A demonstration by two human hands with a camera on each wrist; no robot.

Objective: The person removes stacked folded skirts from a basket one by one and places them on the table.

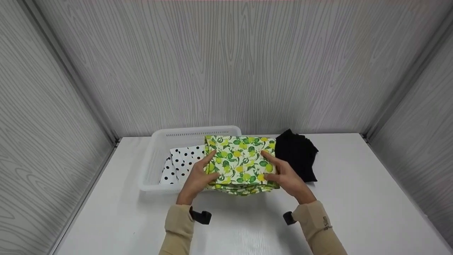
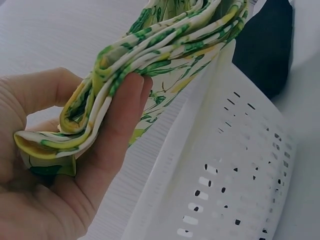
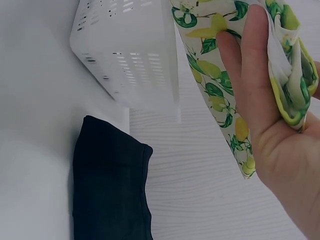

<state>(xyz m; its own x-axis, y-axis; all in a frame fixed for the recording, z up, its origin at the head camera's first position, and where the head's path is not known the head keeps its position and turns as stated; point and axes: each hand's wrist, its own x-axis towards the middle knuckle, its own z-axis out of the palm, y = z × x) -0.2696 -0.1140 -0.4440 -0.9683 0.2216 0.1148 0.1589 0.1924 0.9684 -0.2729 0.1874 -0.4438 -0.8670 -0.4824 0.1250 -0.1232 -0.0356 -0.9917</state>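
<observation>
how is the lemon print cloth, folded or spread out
Folded: the left wrist view shows the lemon print cloth stacked in layers, gripped by the left hand.

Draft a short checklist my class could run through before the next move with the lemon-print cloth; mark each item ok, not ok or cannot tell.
1. Left hand grips the lemon-print cloth: ok.
2. Right hand grips its opposite side: ok.
3. Cloth folded into layers: ok, stacked folds show in the left wrist view.
4. Cloth lined up wholly over the white basket: not ok, it reaches past the right side.
5. Basket free of other cloth: not ok, polka-dot cloth lies inside.
6. Basket's hidden right part empty: cannot tell.
</observation>
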